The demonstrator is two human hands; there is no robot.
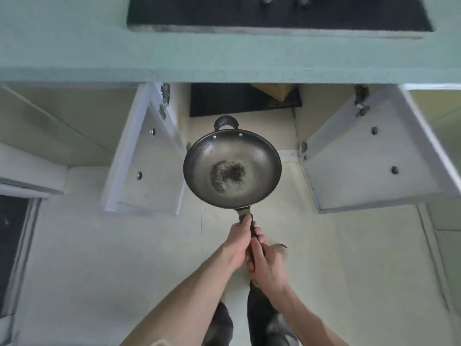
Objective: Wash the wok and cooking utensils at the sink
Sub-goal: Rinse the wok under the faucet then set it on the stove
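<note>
A dark steel wok (232, 168) with a patch of black burnt residue in its bottom hangs level in the air above the floor, in front of the open cabinet. It has a small loop handle (225, 122) on its far side. Both hands grip its long dark handle (253, 228). My left hand (238, 242) holds it nearer the bowl, thumb along the top. My right hand (265, 264) wraps the handle's near end, just behind the left.
A pale green countertop (224, 63) runs across the top with a black hob (274, 13) set in it. Two white cabinet doors, left door (144, 158) and right door (369, 156), stand open on either side of the wok. A cardboard box (273, 91) sits inside. Pale floor lies below.
</note>
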